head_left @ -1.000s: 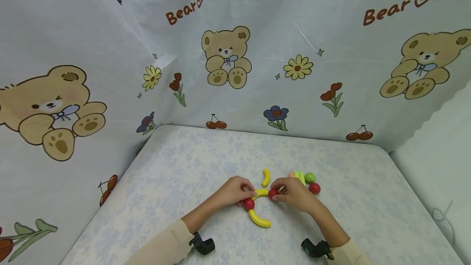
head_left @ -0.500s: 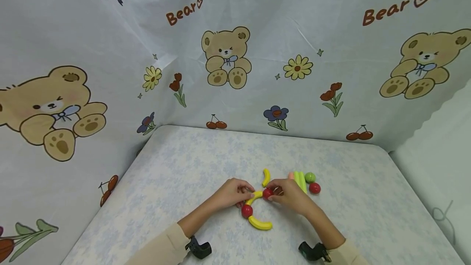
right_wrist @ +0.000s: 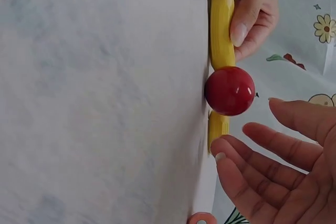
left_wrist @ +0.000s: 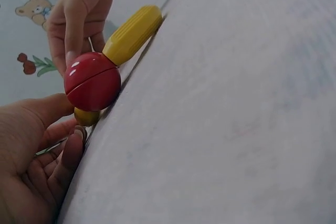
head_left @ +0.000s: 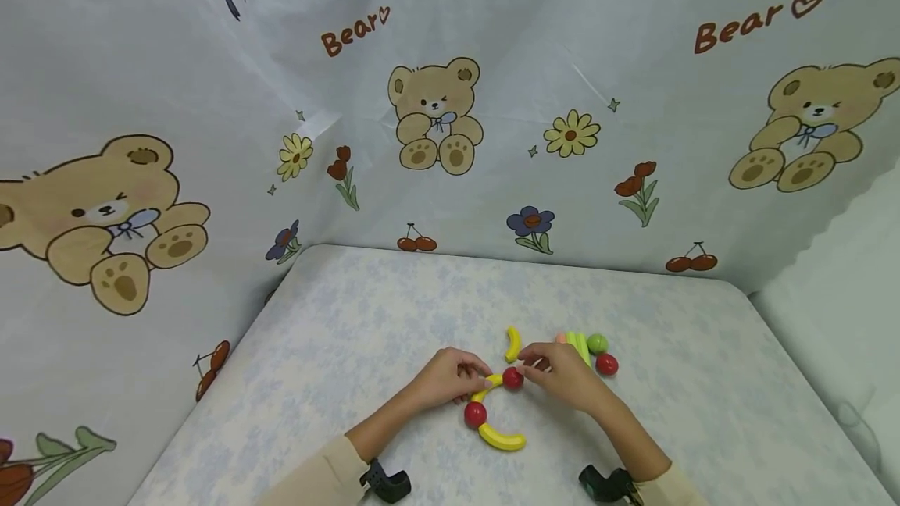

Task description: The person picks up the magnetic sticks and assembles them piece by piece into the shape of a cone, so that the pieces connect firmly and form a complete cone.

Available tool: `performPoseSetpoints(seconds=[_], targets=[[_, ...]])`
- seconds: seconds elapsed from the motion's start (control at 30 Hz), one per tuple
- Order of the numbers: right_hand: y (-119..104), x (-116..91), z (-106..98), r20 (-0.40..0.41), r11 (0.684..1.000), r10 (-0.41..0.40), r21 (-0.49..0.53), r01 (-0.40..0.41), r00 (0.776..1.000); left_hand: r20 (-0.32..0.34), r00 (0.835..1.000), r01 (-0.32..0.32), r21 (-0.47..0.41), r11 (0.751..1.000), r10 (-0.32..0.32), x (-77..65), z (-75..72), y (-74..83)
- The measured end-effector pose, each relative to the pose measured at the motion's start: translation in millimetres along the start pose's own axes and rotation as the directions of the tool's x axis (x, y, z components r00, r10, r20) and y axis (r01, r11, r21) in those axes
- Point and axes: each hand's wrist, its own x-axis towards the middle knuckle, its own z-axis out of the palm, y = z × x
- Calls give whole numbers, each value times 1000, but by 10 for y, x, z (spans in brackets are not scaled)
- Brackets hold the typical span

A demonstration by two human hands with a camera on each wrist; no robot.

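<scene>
The left hand [head_left: 443, 378] pinches a yellow toy banana [right_wrist: 221, 32], its long axis running away and rightward past the fingertips to a red ball [right_wrist: 229, 91]. Just right of that ball, and nearer it, the right hand [head_left: 562, 375] holds nothing, fingers parted.

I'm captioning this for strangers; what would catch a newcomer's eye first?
Probably the bright curve of red balls and yellow bananas on the pale table, the left hand holding one banana, the right hand beside a ball. Next, the large cartoon bears on the backdrop behind.
</scene>
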Motion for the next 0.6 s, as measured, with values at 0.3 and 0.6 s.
performPoseSetpoints(seconds=[0.3, 0.6], targets=[[-15, 140, -104, -103, 985, 158, -49, -164, 982, -12, 1000, -15, 17, 1000, 16, 13, 40, -8], [4, 491, -95, -96, 970, 203, -117, -213, 975, -11, 1000, -10, -4, 1000, 10, 8, 1, 25]])
